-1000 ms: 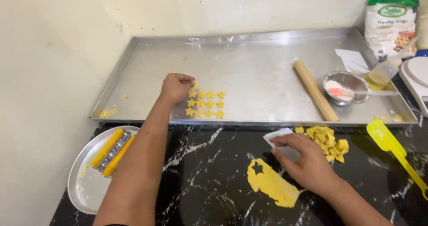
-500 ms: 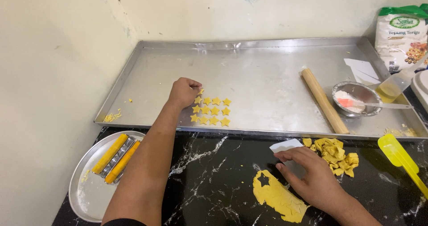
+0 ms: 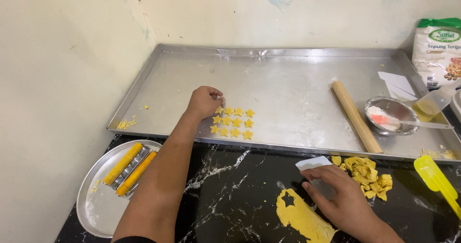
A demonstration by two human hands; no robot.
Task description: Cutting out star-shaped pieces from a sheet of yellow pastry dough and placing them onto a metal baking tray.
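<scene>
My left hand [image 3: 205, 102] reaches over the big metal baking tray [image 3: 288, 70], its fingertips pinched at the top left corner of a block of several small yellow dough stars [image 3: 234, 123]. Whether a star is between the fingers is hidden. My right hand [image 3: 342, 201] lies flat on the black marble counter, pressing on a white plastic scraper [image 3: 313, 164]. Just left of that hand is a rolled sheet of yellow dough [image 3: 300, 218] with a star-shaped hole cut in it. A heap of yellow dough scraps [image 3: 366, 174] sits right beside my right hand.
A wooden rolling pin [image 3: 356, 116] and a small metal bowl of flour [image 3: 390, 115] with a brush rest on the tray's right side. A flour bag [image 3: 441, 48] stands at the back right. A round plate [image 3: 98, 200] with yellow-handled cutters sits lower left; a yellow spatula [image 3: 436, 181] lies right.
The view has shifted down a little. My left hand stays at the stars' top left corner. My right hand stays on the scraper beside the dough sheet.
</scene>
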